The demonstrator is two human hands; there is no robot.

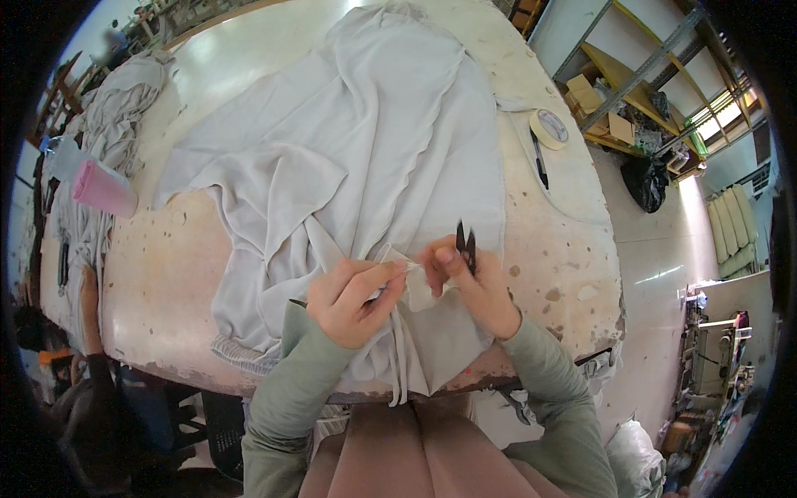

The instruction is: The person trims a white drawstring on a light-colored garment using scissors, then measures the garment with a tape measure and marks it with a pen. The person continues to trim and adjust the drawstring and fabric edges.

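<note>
A large pale grey garment (390,141) lies spread and creased over the table in front of me, with a wavy seam running down it and a gathered band at its lower left. My left hand (357,300) is closed, pinching a thin pale edge of the garment between thumb and forefinger. Beside it, my right hand (469,282) has black thread snips (466,245) tucked in its grip, blades pointing away from me. The right fingertips are slightly blurred and almost meet the left ones at the pinched cloth. Narrow strips of fabric (401,357) hang below my hands to the table's front edge.
A roll of tape (549,129) and a black pen (540,160) lie right of the garment. At the left stand a bottle with a pink lower part (104,189) and heaped grey cloth (124,100). Another person's arm (90,311) rests at the left edge. Shelving (639,91) stands beyond.
</note>
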